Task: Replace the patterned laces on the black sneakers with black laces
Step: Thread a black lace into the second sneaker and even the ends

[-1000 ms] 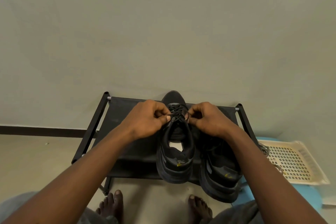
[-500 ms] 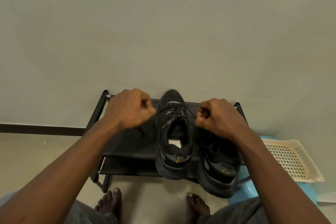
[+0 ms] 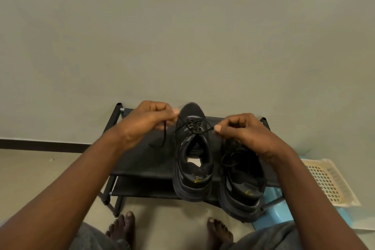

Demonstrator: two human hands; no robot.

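Observation:
Two black sneakers stand side by side on a black shoe rack (image 3: 142, 160), toes toward the wall. The left sneaker (image 3: 192, 160) is threaded with a black lace (image 3: 194, 126). My left hand (image 3: 148, 119) pinches one end of that lace to the left of the shoe, and the loose tail hangs down from it. My right hand (image 3: 241, 130) pinches the other end to the right, over the right sneaker (image 3: 241, 182). The lace runs taut from both hands to the top eyelets.
A cream perforated plastic tray (image 3: 328, 182) lies on a light blue stool (image 3: 269, 217) at the right. The rack stands against a plain wall with a dark skirting strip (image 3: 40, 145). My bare feet (image 3: 123, 227) are on the floor below the rack.
My hands went from working close together at the top eyelets to pulling apart, drawing the lace ends out sideways. Both hands now sit slightly lower and nearer the shoe than half a second ago.

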